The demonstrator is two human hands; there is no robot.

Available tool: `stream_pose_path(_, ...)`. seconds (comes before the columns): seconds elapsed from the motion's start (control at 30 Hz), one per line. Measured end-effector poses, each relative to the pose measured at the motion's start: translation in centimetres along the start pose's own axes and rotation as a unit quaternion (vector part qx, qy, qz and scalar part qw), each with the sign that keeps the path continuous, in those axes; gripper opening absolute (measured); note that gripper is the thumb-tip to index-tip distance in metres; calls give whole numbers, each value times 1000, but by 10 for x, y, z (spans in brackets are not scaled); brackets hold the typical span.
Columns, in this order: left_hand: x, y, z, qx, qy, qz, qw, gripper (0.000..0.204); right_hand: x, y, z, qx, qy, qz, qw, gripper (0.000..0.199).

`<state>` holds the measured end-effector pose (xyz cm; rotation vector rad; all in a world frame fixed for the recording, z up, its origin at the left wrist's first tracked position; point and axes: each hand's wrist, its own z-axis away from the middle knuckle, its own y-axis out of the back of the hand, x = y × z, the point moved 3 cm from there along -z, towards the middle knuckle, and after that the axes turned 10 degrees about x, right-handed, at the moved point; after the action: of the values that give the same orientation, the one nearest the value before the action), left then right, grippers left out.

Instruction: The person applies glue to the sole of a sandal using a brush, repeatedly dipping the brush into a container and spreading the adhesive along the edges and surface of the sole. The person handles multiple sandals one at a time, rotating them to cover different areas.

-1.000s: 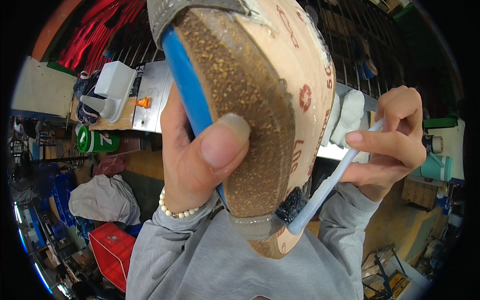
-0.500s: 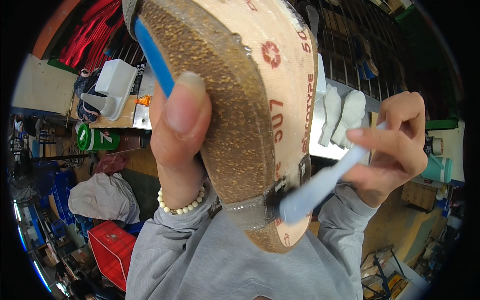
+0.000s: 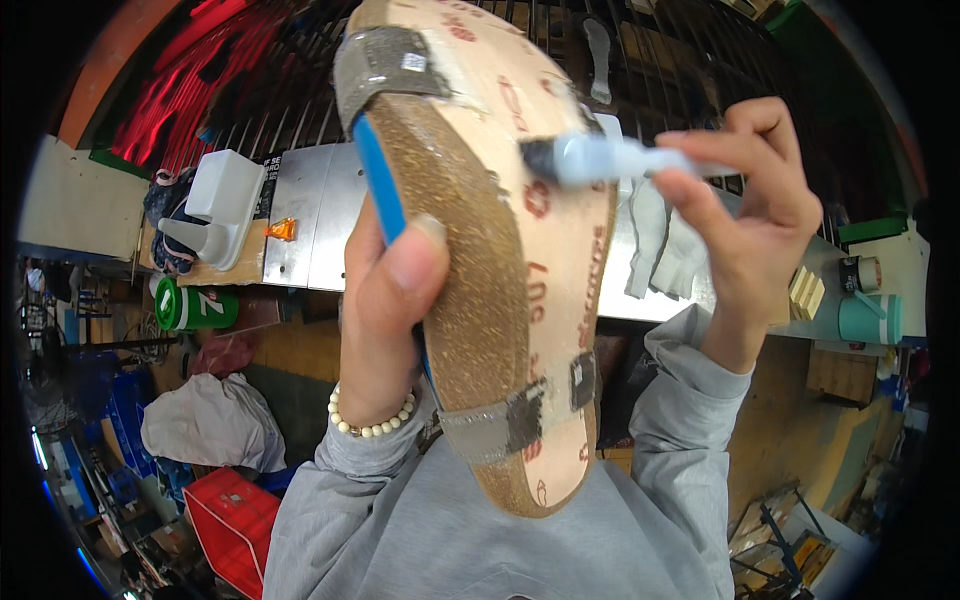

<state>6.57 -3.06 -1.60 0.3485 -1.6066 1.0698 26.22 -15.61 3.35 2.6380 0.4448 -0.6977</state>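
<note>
A cork sandal bottom (image 3: 460,270) stands upright in front of me, its pale printed underside facing the camera. Grey-brown straps, an upper strap (image 3: 385,75) and a lower strap (image 3: 470,432), wrap round its edge onto that underside. Behind its left edge shows a blue piece (image 3: 380,180), probably a shoe last. My left hand (image 3: 390,290) is closed on the sandal from the left, thumb on the cork side. Between thumb and fingers, my right hand (image 3: 755,215) pinches a brush (image 3: 610,158) with a pale handle, blurred; its dark bristles touch the upper underside.
A metal table (image 3: 315,190) lies beyond, with a white container (image 3: 228,195), an orange wrapper (image 3: 282,230) and white gloves (image 3: 670,245). A turquoise mug (image 3: 868,318) stands at right. Behind is a barred rack holding a sole (image 3: 597,60). A red crate (image 3: 228,520) sits lower left.
The brush has moved from the lower strap up to the upper underside, my right hand rising with it. The sandal has dropped back from the camera, showing its upper strap.
</note>
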Motion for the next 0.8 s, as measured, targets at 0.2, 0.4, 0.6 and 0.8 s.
stream_pose_path(0.2, 29, 6, -2, 154, -136, -42, 978, 78, -15, 3, 48, -38, -12, -57, 998, 46)
stream_pose_path(0.4, 38, 17, -2, 284, -297, -90, 907, 74, -34, 13, 56, 14, -46, 12, 999, 50)
stream_pose_path(0.6, 40, 22, 10, 341, -338, -38, 877, 71, -45, 11, 45, 23, 3, 89, 996, 50)
stream_pose_path(0.8, 41, 15, 18, 354, -371, -20, 858, 69, -42, 12, 46, 39, 47, 62, 996, 52)
